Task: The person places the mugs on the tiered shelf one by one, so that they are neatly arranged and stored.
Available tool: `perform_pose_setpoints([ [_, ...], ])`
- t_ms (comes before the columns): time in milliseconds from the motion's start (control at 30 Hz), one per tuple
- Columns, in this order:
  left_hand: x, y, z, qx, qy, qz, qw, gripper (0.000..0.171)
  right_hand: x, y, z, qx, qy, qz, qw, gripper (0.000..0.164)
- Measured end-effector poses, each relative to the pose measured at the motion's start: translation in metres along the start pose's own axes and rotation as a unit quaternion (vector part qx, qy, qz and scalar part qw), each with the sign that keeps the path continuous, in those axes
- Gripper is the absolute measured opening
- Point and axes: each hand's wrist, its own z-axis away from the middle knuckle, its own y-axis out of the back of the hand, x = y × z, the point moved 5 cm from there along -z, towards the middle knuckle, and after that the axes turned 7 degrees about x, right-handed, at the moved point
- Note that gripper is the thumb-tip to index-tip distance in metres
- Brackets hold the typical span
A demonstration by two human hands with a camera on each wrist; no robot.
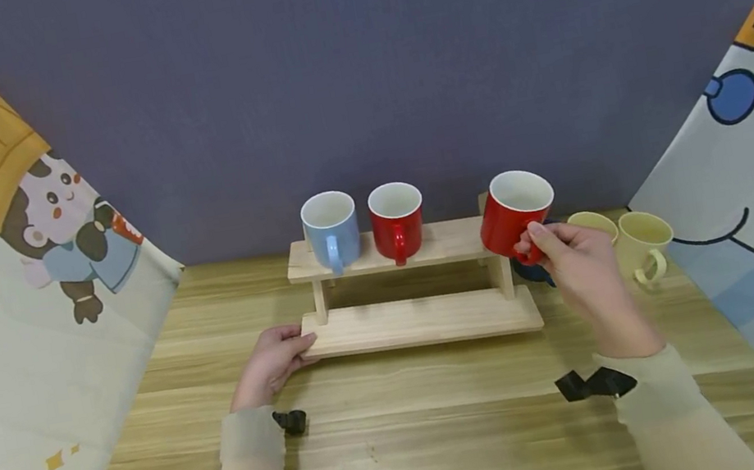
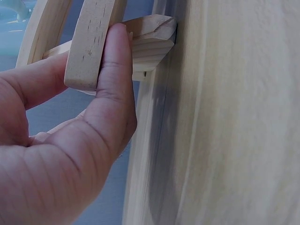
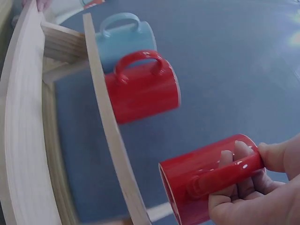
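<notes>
My right hand [image 1: 586, 266] grips a red mug [image 1: 512, 216] by its handle. This mug hangs slightly tilted over the right end of the upper board of a two-tier wooden rack [image 1: 453, 239], its white inside facing up; the right wrist view shows a gap between mug and board. My left hand [image 1: 276, 360] pinches the left end of the lower board [image 2: 86, 51], thumb on one face and fingers on the other. On the upper board stand a light blue mug [image 1: 331, 230] and a second red mug [image 1: 397, 219], handles toward me.
Two yellow mugs [image 1: 647, 240] stand on the wooden table [image 1: 418, 436] right of the rack. A dark blue object [image 1: 531, 272], mostly hidden, sits behind my right hand. A dark blue-grey panel [image 1: 351, 81] rises behind the rack, with printed panels at both sides.
</notes>
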Motion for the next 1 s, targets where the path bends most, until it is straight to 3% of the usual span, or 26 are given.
perform_pose_setpoints([
  [267,0.001,-0.001,0.000,-0.001,-0.005,0.001,1.0000,0.058,0.010,-0.032,-0.008,0.017,-0.001,0.005,1.000,0.036],
  [500,0.002,-0.001,0.001,0.001,-0.011,-0.003,0.9999,0.057,0.010,-0.052,-0.013,0.006,0.019,0.042,0.999,0.041],
  [867,0.000,0.000,0.001,-0.001,-0.011,-0.005,0.9999,0.060,0.024,-0.069,-0.021,0.024,0.027,0.063,0.997,0.044],
  [1000,0.000,0.001,0.001,-0.002,-0.011,-0.003,0.9999,0.060,0.030,-0.071,-0.022,0.035,0.024,0.046,0.998,0.041],
])
